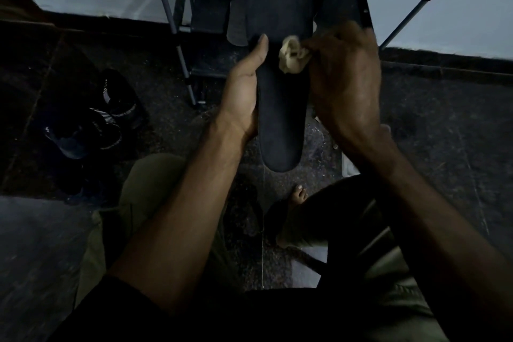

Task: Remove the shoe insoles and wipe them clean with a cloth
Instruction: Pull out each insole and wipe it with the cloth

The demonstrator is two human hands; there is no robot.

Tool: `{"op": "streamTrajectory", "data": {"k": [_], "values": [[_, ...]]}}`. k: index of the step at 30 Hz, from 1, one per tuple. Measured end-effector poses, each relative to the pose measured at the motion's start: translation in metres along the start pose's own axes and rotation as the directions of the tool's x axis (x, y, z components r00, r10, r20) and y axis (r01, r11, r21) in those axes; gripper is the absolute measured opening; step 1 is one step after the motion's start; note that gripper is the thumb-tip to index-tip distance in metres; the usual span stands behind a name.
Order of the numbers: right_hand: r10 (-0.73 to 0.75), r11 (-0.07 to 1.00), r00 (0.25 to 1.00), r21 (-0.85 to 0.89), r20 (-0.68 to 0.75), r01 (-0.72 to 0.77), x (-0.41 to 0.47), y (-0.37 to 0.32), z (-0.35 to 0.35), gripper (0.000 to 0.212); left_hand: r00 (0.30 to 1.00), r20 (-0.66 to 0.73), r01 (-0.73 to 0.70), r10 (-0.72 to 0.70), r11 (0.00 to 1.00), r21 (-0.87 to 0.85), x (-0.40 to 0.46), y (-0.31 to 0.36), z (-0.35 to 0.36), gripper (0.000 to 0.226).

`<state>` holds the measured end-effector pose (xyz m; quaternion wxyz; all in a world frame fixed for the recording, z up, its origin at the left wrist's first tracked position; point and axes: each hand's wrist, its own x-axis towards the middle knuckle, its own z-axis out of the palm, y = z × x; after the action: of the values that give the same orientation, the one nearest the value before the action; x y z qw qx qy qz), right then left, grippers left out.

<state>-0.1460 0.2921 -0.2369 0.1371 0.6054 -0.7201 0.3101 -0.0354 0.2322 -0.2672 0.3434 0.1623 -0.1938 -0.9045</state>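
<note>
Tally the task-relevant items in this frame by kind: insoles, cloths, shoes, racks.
Insoles: 2, one dark insole held in the left hand, and what looks like a second insole behind it.
Cloths: 1, a beige cloth gripped by the right hand.
Shoes: 2, a dark pair on the floor.
Racks: 1, a shoe rack.
Total: 6

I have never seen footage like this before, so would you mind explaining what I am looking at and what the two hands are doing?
There is no machine here. A person wears a camera on the head, so the single picture looks down at their own arms and knees. The left hand holds a long dark foam shoe insole by its edge, thumb on top. The right hand pinches a small crumpled beige cloth against the insole's surface, wiping it. On the dark floor to the left lie black shoes with white stripes. Behind stands a metal-framed shoe rack with dark fabric shelves.
</note>
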Motion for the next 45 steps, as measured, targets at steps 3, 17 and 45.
{"op": "streamTrajectory", "data": {"k": [3, 17, 45], "values": [[-0.067, 0.996, 0.995, 0.061, 0.078, 0.062, -0.026, -0.011, -0.002, 0.020, 0.997, 0.052, 0.060, -0.058, 0.998, -0.030, -0.002, -0.001, -0.002, 0.055], [-0.045, 0.995, 0.991, 0.091, 0.127, 0.033, -0.029, -0.018, -0.006, 0.023, 0.997, -0.043, 0.059, -0.059, 0.998, 0.017, -0.002, -0.005, -0.002, 0.052], [0.265, 0.902, 0.962, 0.337, 0.061, -0.270, -0.004, 0.004, -0.010, 0.018, 0.999, -0.046, 0.015, -0.008, 0.988, 0.154, -0.007, -0.010, 0.007, 0.035]]}}
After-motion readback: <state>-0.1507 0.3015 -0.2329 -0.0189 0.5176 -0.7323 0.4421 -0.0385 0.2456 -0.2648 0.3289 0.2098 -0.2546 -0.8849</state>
